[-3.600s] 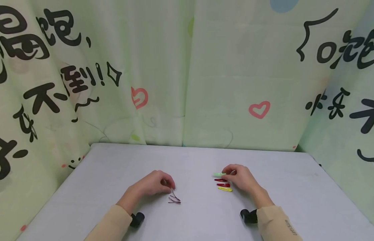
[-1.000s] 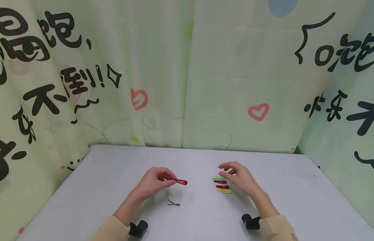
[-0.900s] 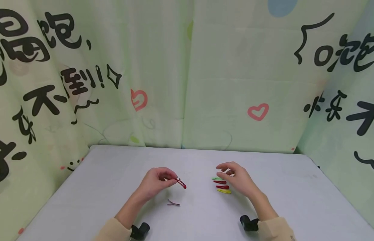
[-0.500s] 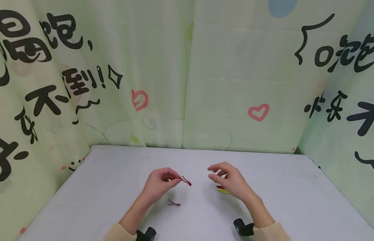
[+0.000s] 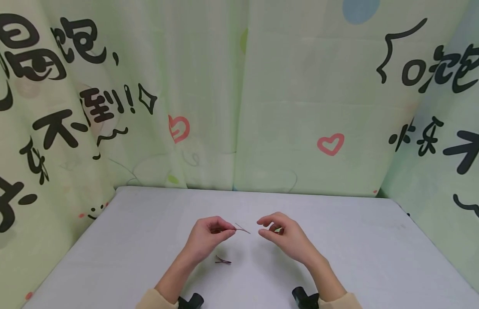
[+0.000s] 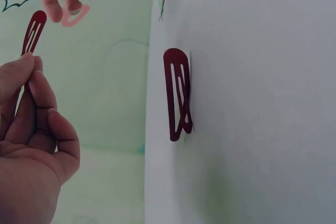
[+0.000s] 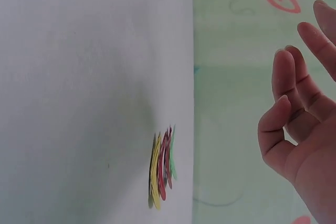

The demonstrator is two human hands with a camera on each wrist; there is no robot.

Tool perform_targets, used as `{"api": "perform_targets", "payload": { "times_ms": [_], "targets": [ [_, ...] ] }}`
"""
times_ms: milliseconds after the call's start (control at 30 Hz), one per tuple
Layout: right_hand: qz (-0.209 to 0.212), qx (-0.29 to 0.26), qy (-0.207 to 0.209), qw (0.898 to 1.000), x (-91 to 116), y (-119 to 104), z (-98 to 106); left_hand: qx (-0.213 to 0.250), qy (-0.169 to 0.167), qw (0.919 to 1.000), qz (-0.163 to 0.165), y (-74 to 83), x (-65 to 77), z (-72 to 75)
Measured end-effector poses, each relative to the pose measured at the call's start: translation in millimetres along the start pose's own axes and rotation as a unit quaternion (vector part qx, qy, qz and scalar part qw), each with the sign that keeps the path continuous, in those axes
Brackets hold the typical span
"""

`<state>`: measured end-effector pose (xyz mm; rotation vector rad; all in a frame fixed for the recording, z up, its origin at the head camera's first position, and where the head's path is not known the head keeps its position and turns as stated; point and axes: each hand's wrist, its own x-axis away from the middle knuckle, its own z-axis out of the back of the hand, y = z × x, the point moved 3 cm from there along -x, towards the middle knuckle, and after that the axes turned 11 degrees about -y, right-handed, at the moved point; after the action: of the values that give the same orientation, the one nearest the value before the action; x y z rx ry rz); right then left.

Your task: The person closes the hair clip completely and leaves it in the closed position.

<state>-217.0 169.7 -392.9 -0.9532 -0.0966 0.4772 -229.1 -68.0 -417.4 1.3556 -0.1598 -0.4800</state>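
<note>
Fingers (image 6: 44,90) of your left hand (image 5: 208,236) pinch a dark red, slotted hair clip (image 6: 34,29) above the white surface (image 5: 147,223); your right hand (image 5: 287,240), its fingers parted and bent, is near it. A second dark red clip (image 6: 170,98) lies below your left hand; slim yellow, red and green clips (image 7: 161,174) lie side by side.

Black Chinese characters (image 5: 38,63) on the pale green curtain (image 5: 208,64) include "不" (image 5: 51,134) and "到!" (image 5: 97,103).

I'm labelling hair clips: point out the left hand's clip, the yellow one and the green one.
Held red clip (image 6: 38,18), left wrist view, rounded end.
Yellow clip (image 7: 154,176), right wrist view, middle.
Green clip (image 7: 172,157), right wrist view, middle.
</note>
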Motion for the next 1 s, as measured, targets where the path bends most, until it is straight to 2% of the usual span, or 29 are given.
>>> {"api": "perform_targets", "payload": {
  "times_ms": [367,567,1000],
  "targets": [
    [0.031,-0.049,-0.035,0.998,-0.1,-5.5,-17.8,0.004,0.005,0.9992,-0.04,7.8,-0.7,-6.2],
    [0.022,-0.075,-0.023,0.997,1.3,-5.9,-19.9,0.009,0.006,0.9993,-0.036,6.6,0.5,-9.2],
    [0.024,-0.08,0.004,0.996,1.8,-7.4,-22.6,0.03,-0.003,0.9993,-0.022,4.7,5.0,-15.0]
  ]
}}
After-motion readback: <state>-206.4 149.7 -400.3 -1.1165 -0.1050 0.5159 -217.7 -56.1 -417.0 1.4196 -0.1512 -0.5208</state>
